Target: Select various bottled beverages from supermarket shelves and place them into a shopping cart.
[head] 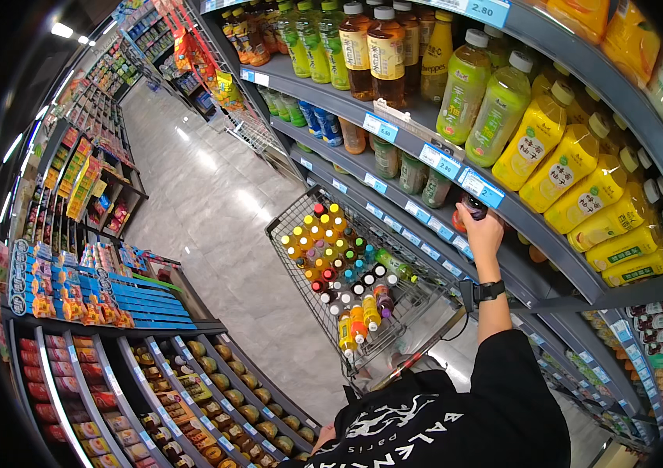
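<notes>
My right hand (483, 231), with a black watch-like band on its wrist, reaches to a lower shelf. Its fingers close around a dark bottle (474, 206) just below a price tag; the hand and shelf edge hide most of the bottle. A red item (458, 221) shows beside it. Only a small part of my left hand (324, 437) is visible, low by my black shirt, and its fingers are hidden. In front of me stands a wire shopping cart (302, 286) holding many upright bottles with coloured caps. Several yellow and orange bottles (358, 322) lean at its near end.
Green tea bottles (465, 88) and yellow bottles (559, 169) line the shelf above my hand. The shelf edge (554, 251) juts out over my forearm. Grey floor (214, 234) runs along the aisle. On the left stand racks of jars (232, 380) and a blue slatted display (150, 301).
</notes>
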### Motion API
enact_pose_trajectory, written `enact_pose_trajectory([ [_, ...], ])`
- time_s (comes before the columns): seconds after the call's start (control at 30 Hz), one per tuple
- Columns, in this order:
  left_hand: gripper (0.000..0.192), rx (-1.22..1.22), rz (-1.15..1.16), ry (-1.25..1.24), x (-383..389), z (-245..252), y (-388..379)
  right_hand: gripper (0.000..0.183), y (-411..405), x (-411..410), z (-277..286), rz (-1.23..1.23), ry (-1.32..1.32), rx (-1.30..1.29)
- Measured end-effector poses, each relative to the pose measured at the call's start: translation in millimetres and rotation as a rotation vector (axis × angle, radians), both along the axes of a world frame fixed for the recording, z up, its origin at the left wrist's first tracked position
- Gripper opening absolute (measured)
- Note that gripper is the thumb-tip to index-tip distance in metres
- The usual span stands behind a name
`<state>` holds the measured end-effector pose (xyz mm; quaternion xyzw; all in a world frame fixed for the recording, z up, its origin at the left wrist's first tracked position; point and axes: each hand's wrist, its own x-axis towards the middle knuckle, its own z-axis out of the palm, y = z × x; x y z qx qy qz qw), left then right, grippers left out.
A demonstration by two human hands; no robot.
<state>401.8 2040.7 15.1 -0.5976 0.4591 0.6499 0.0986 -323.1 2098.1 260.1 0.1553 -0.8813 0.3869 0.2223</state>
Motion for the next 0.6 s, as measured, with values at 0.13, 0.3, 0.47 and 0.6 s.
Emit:
enact_pose_trajectory([
  [0.13,0.032,-0.374,0.124,0.248,-14,-21,14,0.058,-3,4,8,-0.034,0.014,0.065],
  [0.3,0.032,-0.405,0.081,0.071,-41,-49,24,0.068,14,21,23,-0.010,-0.237,0.091],
  [0.47,0.032,-0.355,0.048,0.008,-60,-53,15,0.065,35,36,8,-0.057,-0.098,0.135],
  [0.6,0.033,-0.343,0.055,-0.006,-57,-54,11,0.061,32,60,16,0.020,-0.140,0.099],
])
